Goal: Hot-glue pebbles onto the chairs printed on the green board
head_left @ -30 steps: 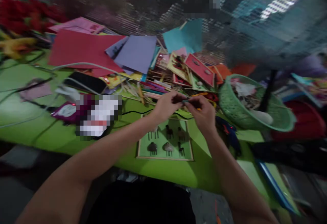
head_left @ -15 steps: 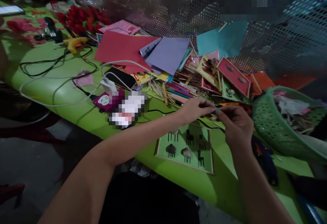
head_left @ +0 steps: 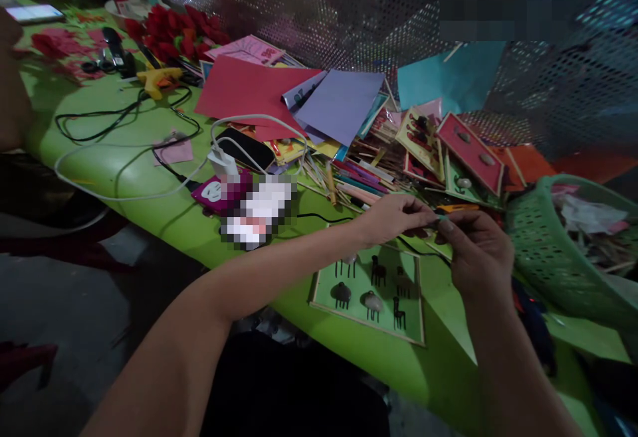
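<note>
My left hand and my right hand meet above the green table, fingertips pinched close together. Something small and greenish shows between them, too small to name. Just below lies a green card with a pale stick frame. It bears several small animal-like figures made of stones with dark drawn legs, such as a grey stone figure. My left forearm passes over the card's upper left edge.
A green basket of scraps stands at the right. Behind lie coloured papers, framed stone cards, pens and sticks. At left are a lit phone, a purple socket block, cables and a yellow glue gun.
The whole view has shifted, so the table's things appear slightly further right. My hands remain pinched together above the card, with little change in their pose.
</note>
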Action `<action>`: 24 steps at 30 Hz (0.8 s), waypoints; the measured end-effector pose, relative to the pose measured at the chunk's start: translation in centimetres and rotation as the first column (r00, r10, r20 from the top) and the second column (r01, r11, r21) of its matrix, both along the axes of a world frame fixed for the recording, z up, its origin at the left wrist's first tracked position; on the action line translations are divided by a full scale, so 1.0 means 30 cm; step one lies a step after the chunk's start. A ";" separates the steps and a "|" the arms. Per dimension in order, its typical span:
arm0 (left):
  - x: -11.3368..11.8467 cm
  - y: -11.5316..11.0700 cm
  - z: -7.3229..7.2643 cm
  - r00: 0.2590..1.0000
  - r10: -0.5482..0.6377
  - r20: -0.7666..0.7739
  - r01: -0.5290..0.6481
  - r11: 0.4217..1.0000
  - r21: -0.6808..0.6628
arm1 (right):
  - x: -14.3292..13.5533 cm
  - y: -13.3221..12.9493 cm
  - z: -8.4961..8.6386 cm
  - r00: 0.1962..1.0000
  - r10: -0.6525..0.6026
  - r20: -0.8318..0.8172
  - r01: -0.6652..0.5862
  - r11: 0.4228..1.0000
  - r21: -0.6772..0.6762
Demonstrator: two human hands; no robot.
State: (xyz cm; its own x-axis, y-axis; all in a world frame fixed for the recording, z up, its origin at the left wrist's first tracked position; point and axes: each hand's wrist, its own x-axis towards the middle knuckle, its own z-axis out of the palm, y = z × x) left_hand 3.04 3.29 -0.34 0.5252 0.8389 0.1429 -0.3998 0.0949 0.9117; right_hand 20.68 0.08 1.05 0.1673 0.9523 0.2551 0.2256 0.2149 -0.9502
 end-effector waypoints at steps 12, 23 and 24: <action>-0.017 -0.017 0.054 0.991 0.053 -0.122 -0.053 0.999 0.007 | -0.019 -0.009 0.016 0.997 0.072 -0.027 -0.073 0.996 -0.050; -0.017 -0.006 0.055 0.977 0.141 -0.157 -0.143 0.990 0.001 | -0.039 0.014 0.043 0.987 0.151 -0.046 -0.153 0.987 -0.055; -0.016 -0.007 0.057 0.974 0.153 -0.169 -0.155 0.988 0.001 | -0.038 0.014 0.043 0.986 0.159 -0.055 -0.161 0.986 -0.050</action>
State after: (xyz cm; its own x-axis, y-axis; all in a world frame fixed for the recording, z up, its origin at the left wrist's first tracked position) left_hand 2.55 3.06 1.36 0.4052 0.9127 0.0529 -0.2514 0.0556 0.9663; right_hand 19.53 0.50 2.33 0.0229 0.9801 0.1973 0.1440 0.1921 -0.9708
